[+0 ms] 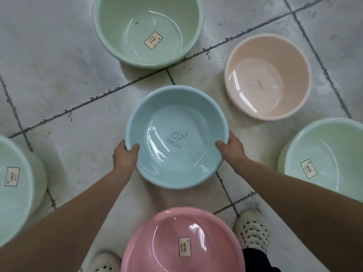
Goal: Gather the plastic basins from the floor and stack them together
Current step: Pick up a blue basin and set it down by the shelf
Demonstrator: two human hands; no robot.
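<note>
Gripping: left hand [125,156] and right hand [232,147] are clasping the blue basin [176,138] by opposite rim edges.
Basin: probably feeling light, stiff, slick.

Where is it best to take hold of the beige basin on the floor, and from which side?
Probably by its rim, at two opposite sides, from above. The beige basin stands upright with its mouth up, nothing touching it, so the rim is free all round; the wall is smooth.
</note>
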